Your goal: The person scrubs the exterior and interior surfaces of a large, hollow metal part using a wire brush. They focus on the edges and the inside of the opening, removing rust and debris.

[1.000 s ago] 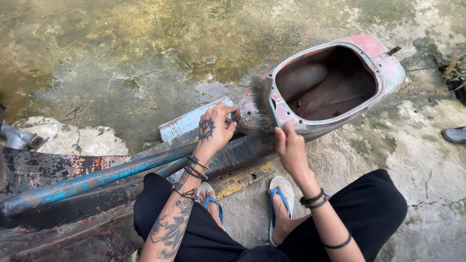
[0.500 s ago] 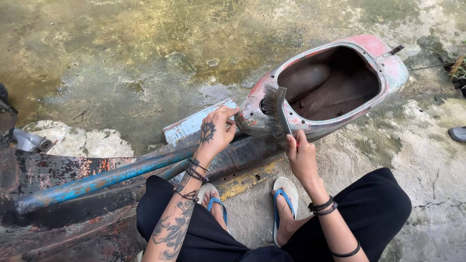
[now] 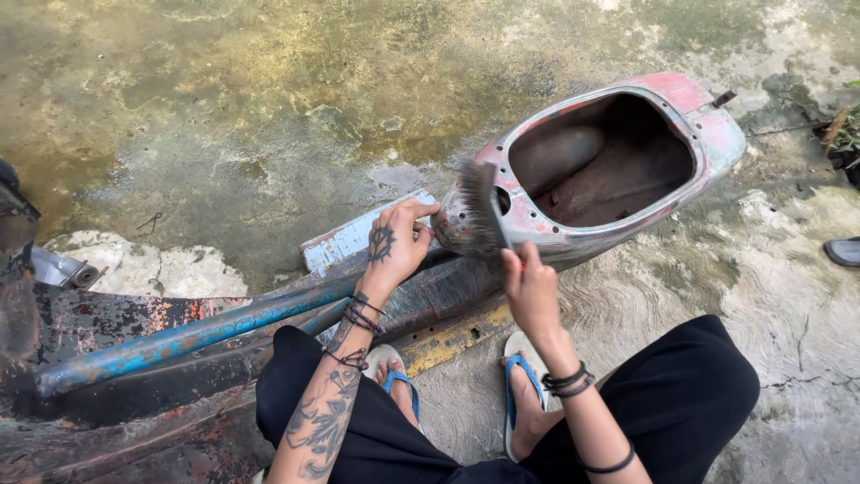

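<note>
An old scooter frame (image 3: 618, 152) with worn red and grey paint lies on the wet ground, its open body tub facing up. My left hand (image 3: 394, 246) rests on the frame where the tub narrows into the blue tube (image 3: 188, 336), fingers spread and touching the metal. My right hand (image 3: 528, 287) grips the handle of a wire brush (image 3: 479, 211), whose dark bristles press against the front curve of the tub. Both wrists carry dark bands.
Wet, stained concrete stretches beyond the frame. A rusty floorboard section (image 3: 116, 412) lies at lower left. My feet in blue-strapped sandals (image 3: 520, 394) stand under the frame. A dark shoe (image 3: 842, 251) shows at the right edge, plants (image 3: 847, 134) above it.
The brush has moved left along the tub's front curve and now stands more upright. My right hand rose with it. My left hand stayed on the frame.
</note>
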